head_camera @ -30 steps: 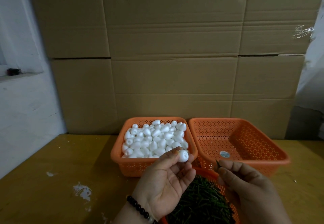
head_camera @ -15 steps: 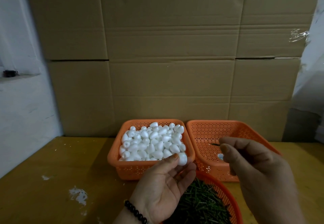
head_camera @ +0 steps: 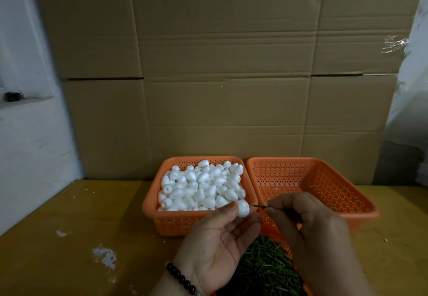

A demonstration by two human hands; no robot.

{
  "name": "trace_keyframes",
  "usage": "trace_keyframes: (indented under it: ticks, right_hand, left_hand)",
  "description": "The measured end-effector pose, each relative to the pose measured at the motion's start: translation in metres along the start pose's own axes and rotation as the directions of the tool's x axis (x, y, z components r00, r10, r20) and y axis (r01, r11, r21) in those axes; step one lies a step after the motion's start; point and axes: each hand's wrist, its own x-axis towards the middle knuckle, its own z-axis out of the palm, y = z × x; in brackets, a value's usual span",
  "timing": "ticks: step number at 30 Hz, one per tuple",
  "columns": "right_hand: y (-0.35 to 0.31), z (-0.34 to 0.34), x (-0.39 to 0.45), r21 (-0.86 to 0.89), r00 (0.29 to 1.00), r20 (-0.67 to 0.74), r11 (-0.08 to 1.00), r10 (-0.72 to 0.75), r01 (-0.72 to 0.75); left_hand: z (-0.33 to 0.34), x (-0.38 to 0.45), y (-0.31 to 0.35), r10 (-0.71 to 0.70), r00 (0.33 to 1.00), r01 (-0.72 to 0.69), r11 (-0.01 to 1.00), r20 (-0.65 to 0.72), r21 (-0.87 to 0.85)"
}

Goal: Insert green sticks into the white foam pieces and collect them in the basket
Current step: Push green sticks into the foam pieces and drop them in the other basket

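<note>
My left hand (head_camera: 215, 244), palm up with a black bead bracelet at the wrist, pinches a white foam piece (head_camera: 243, 208) between thumb and fingertips. My right hand (head_camera: 310, 231) pinches a thin green stick (head_camera: 260, 206) whose tip points left, a short gap from the foam piece. Behind them, an orange basket (head_camera: 152, 210) is heaped with white foam pieces (head_camera: 201, 189). To its right stands a second orange basket (head_camera: 335, 193), whose visible part holds nothing. Below my hands a round orange basket (head_camera: 275, 231) holds a pile of green sticks (head_camera: 264, 268).
The baskets stand on a yellow wooden table (head_camera: 81, 237) with white paint marks. A wall of cardboard (head_camera: 220, 75) rises right behind the baskets. A white wall with a small ledge is on the left.
My right hand has come down and left from above the right-hand basket, bringing the stick's tip close to the foam piece. My left hand has held the foam piece nearly still.
</note>
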Motion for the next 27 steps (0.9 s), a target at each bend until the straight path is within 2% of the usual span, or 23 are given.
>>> trace_keyframes:
  ticks: [13,27]
  right_hand:
    - [0.008,0.008,-0.003,-0.038,0.999,0.033,0.999,-0.012,0.014]
    - [0.007,0.012,-0.004,-0.002,0.999,0.034,1.0,-0.011,0.011]
  left_hand:
    - [0.003,0.0,-0.001,-0.023,1.0,0.022,1.0,0.007,0.018]
    - [0.006,-0.002,-0.004,-0.037,0.999,0.036,0.999,0.021,0.01]
